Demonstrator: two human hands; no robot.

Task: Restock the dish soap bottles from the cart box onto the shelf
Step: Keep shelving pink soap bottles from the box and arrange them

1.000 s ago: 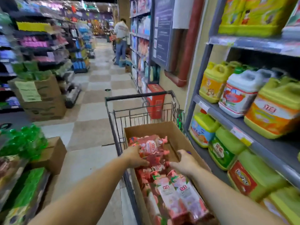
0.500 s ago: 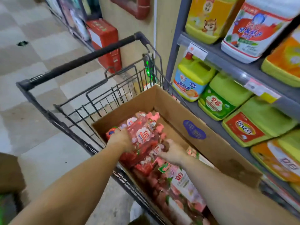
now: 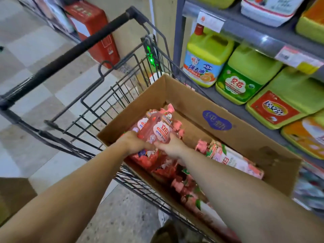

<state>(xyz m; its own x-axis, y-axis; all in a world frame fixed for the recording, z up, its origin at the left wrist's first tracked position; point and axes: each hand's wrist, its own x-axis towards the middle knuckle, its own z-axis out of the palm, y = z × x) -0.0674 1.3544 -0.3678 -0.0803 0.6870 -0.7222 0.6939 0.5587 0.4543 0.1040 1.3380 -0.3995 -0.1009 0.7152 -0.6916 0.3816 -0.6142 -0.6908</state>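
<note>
Lifted since the earlier frame, a pink plastic dish soap bottle [image 3: 156, 130] at frame centre is gripped by left hand [image 3: 133, 142] and right hand [image 3: 172, 148] above the brown cardboard box [image 3: 219, 118]; shelving is judged next.

Bottles [image 3: 233, 160] in box [image 3: 198, 104], in cart [image 3: 98, 85], shelf [image 3: 249, 28] right.

Matt brown cardboard for the cart box [image 3: 201, 109], creased along the near rim. Glossy translucent pink plastic on the dish soap bottles [image 3: 157, 130], wrapped in shiny film (wrinkled, catching light). Dark painted wire metal for the cart [image 3: 112, 95], with a matt black handle [image 3: 70, 55]. Smooth grey metal on the shelf [image 3: 245, 30]. Glossy yellow-green plastic jugs [image 3: 245, 76] with slick printed labels. Speckled, dull stone-like floor [image 3: 114, 216].
</note>
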